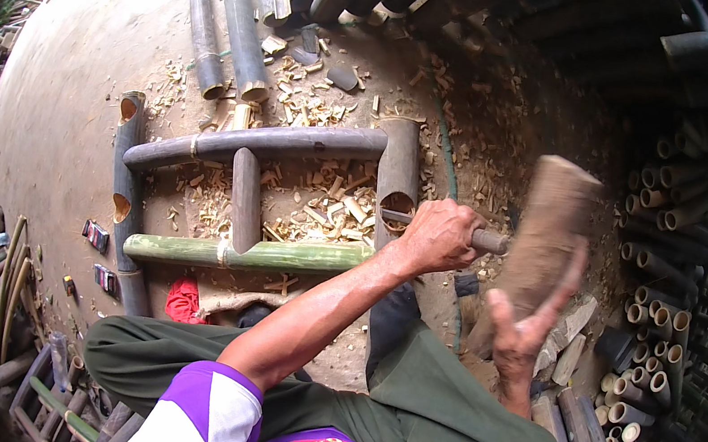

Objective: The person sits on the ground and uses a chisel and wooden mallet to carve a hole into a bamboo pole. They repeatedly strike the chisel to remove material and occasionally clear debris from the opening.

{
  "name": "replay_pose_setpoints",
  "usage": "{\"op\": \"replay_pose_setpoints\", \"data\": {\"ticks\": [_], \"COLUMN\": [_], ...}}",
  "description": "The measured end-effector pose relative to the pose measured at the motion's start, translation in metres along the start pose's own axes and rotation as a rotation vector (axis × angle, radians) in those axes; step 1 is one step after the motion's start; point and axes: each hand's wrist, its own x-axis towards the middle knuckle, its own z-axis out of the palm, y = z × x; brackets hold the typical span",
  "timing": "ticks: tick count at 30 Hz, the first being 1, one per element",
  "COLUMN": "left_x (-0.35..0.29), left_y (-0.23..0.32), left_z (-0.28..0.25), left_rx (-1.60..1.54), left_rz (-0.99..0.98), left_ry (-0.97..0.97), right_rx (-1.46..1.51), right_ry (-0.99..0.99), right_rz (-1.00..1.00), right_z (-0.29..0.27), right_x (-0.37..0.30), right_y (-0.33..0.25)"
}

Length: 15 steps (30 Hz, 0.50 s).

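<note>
My left hand (440,236) is closed round a chisel (489,242), its handle end sticking out to the right. The chisel's blade points left into a hole cut in an upright-lying bamboo post (400,153). My right hand (521,342) grips a thick wooden mallet (544,234), blurred by motion, just right of the chisel's handle end. The post belongs to a bamboo frame with a dark rail (265,142), a green rail (295,255) and a short crosspiece (246,197). At its left stands another post (127,176) with cut holes.
Wood chips (332,213) litter the ground in and around the frame. Long bamboo poles (241,24) lie beyond it. Cut bamboo pieces (661,318) are stacked at the right. A red cloth (184,299) and small dark packs (96,235) lie nearer, at the left.
</note>
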Motion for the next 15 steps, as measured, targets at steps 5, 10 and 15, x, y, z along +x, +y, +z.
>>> {"op": "replay_pose_setpoints", "data": {"ticks": [5,10,15], "left_x": [-0.022,-0.036,-0.046], "left_y": [-0.007,-0.027,-0.065], "left_z": [-0.017,-0.06,-0.068], "left_rx": [-0.179,-0.669,-1.494], "left_rz": [-0.101,-0.352,-0.251], "left_ry": [0.287,0.901,1.247], "right_rx": [0.134,0.122,-0.121], "right_ry": [-0.449,-0.53,-0.76], "right_rz": [0.164,0.05,-0.124], "right_z": [-0.013,-0.028,-0.015], "right_x": [0.021,0.051,0.104], "right_y": [-0.013,-0.031,-0.075]}}
